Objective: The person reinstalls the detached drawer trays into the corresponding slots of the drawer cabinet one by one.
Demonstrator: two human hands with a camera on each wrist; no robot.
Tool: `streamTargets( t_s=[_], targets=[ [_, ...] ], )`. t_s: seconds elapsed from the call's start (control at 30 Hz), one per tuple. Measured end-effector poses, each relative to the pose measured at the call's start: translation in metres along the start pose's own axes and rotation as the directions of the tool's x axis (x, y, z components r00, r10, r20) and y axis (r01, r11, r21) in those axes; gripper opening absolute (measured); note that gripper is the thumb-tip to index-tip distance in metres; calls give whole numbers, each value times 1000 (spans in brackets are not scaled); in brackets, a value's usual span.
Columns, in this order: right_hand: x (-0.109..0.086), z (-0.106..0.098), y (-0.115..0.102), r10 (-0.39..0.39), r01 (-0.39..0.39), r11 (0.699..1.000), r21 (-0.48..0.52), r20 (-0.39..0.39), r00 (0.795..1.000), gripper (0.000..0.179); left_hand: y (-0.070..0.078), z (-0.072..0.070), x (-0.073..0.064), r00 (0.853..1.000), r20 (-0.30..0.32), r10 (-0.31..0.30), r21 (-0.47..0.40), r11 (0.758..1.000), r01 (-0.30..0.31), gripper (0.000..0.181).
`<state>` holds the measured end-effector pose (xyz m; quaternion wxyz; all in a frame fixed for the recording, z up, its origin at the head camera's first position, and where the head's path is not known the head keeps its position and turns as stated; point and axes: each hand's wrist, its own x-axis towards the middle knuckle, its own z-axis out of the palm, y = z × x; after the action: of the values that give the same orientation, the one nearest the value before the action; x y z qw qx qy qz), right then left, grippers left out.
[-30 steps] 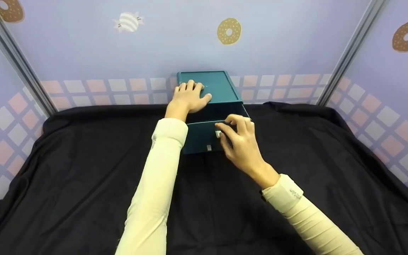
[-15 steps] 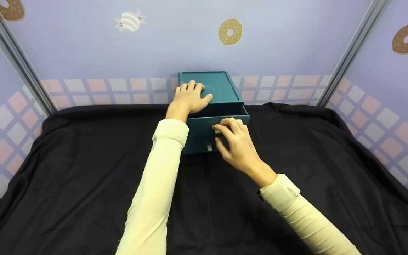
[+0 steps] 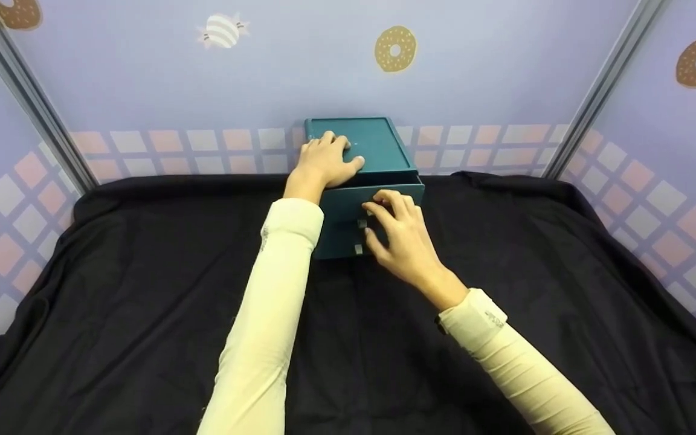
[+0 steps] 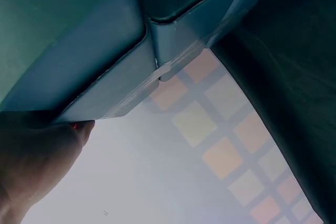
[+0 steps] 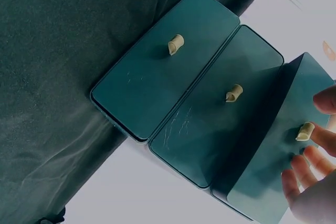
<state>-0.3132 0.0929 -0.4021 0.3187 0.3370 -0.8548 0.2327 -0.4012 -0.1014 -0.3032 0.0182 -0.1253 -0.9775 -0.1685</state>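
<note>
A teal cabinet (image 3: 378, 145) with three stacked drawers stands against the back wall. Its top drawer (image 3: 342, 202) sticks out partway, leaving a dark gap under the cabinet's lid. My left hand (image 3: 322, 163) rests on the left part of the cabinet top, fingers spread. My right hand (image 3: 407, 244) is at the top drawer's front. In the right wrist view, a fingertip touches the small pale pull tab (image 5: 305, 131), other fingertips lie near the drawer front, and the thumb stands apart. The middle drawer (image 5: 226, 114) and bottom drawer (image 5: 163, 72) are pushed in, each with a similar tab.
Black cloth (image 3: 203, 302) covers the table and is bunched along its back and side edges. Lilac wall panels (image 3: 299, 66) with doughnut, candy and tile prints enclose the back and sides, with grey metal posts (image 3: 602, 84) at the corners.
The top drawer has slid further into the cabinet, away from me. My right hand has moved forward with its front, while my left hand has stayed on the cabinet top.
</note>
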Motion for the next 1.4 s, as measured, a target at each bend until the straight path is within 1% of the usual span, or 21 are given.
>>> streamTargets(
  t_s=[0.3, 0.5, 0.6, 0.73, 0.83, 1.0, 1.13, 1.27, 1.4],
  targets=[
    [5, 3, 1, 30, -30, 1000, 0, 32, 999, 38, 0, 2, -2, 1000, -12, 2, -20, 1000, -2, 59],
    [9, 6, 3, 41, -41, 999, -16, 41, 998, 40, 2, -1, -1, 1000, -3, 4, -19, 1000, -4, 58],
    [10, 7, 4, 60, -59, 998, -27, 48, 997, 41, 2, 0, -1, 1000, -5, 10, -15, 1000, -10, 58],
    [13, 6, 1, 102, -97, 994, -56, 77, 992, 43, 0, 2, 0, 1000, -16, 22, -16, 1000, -22, 57],
    [16, 5, 0, 119, -113, 991, -67, 99, 988, 44, -1, 2, 0, 999, -21, 27, -20, 999, -27, 57],
    [23, 5, 2, 105, -98, 993, -66, 124, 987, 41, -1, 0, -2, 1000, -24, 15, -25, 1000, -16, 58],
    [27, 5, 6, 94, -85, 994, -73, 128, 987, 41, 0, 0, -3, 1000, -24, 16, -43, 999, -17, 58],
    [28, 6, 8, 97, -86, 993, -85, 135, 986, 42, -1, 2, -2, 999, -25, 21, -49, 999, -22, 58],
    [28, 6, 9, 107, -95, 991, -89, 145, 984, 42, -1, 5, 0, 999, -28, 23, -34, 999, -24, 58]
  ],
)
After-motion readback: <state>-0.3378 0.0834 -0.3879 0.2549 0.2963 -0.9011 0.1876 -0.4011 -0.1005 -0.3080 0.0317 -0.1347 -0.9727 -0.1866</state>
